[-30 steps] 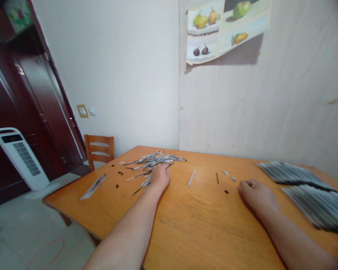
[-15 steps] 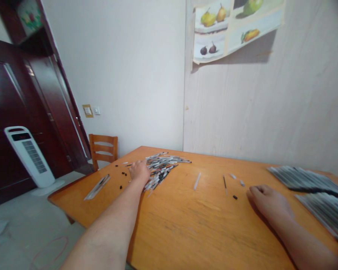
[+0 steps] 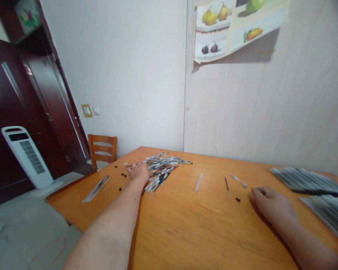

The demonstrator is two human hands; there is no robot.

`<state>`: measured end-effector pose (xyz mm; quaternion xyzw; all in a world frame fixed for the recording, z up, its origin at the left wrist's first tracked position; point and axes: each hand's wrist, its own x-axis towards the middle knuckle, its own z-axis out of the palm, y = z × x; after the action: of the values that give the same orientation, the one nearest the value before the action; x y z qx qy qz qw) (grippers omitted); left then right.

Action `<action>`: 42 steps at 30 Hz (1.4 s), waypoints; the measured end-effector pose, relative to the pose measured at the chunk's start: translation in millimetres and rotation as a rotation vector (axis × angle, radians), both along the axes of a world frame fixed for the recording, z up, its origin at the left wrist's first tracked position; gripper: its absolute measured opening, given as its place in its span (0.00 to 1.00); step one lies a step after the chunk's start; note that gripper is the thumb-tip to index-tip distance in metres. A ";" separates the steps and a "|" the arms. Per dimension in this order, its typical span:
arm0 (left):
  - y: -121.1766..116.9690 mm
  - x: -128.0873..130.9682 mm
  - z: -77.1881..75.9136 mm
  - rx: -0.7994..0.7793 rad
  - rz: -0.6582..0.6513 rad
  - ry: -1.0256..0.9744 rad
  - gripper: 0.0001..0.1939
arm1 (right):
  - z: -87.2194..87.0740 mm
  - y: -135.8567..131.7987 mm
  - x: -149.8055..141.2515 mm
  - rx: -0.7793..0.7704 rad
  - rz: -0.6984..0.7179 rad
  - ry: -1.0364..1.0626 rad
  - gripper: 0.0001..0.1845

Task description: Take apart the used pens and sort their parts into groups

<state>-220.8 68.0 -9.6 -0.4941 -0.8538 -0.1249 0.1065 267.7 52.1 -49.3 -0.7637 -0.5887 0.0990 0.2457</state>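
My left hand (image 3: 139,173) reaches to the far left of the table, at the left edge of a heap of pens and pen parts (image 3: 163,167). Its fingers are bent down toward the tabletop, and what they pinch, if anything, is hidden. My right hand (image 3: 272,203) rests on the table as a loose fist, with nothing visible in it. Just left of it lie a small black cap (image 3: 238,199), a clear cap (image 3: 245,184), another small clear piece (image 3: 234,177) and a thin dark refill (image 3: 227,183). A clear pen tube (image 3: 198,182) lies farther left.
Two rows of pens (image 3: 307,180) (image 3: 326,213) lie side by side at the right. A few pens (image 3: 96,188) and several small black caps (image 3: 120,189) are on the left part of the wooden table (image 3: 186,232). A chair (image 3: 103,150) stands behind the left edge.
The view has shifted slightly. My left hand stays at the heap's left edge with its fingers moving a little; my right hand keeps its resting pose.
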 end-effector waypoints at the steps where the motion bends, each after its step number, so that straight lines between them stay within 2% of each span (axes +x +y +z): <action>1: 0.8 -0.4 -0.3 -0.005 -0.002 -0.002 0.14 | -0.2 -0.1 0.1 0.004 0.004 0.000 0.17; 9: 2.5 -6.9 -7.3 0.032 -0.034 0.063 0.12 | -4.3 0.4 3.7 0.044 0.031 -0.004 0.19; 12: 4.7 -6.6 -6.7 0.089 -0.093 0.086 0.12 | -5.3 0.6 4.5 0.059 0.034 -0.012 0.19; 17: 22.2 5.8 -2.6 0.100 -0.226 0.079 0.15 | -3.6 -0.6 3.5 0.046 0.028 -0.008 0.19; 23: 45.7 22.6 -1.1 0.016 -0.322 0.079 0.15 | -1.8 -3.1 2.4 0.029 0.038 0.030 0.19; 36: 59.2 30.8 6.4 -0.085 -0.335 0.096 0.13 | 0.4 -6.8 -0.1 0.012 0.021 0.033 0.19; 42: 62.7 33.2 11.0 -0.054 -0.350 0.091 0.19 | -0.3 -7.0 0.4 0.024 0.019 0.035 0.20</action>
<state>-187.7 130.7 1.4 -0.6431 -0.7519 -0.0962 0.1086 268.1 45.1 -49.6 -0.7534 -0.5926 0.1075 0.2640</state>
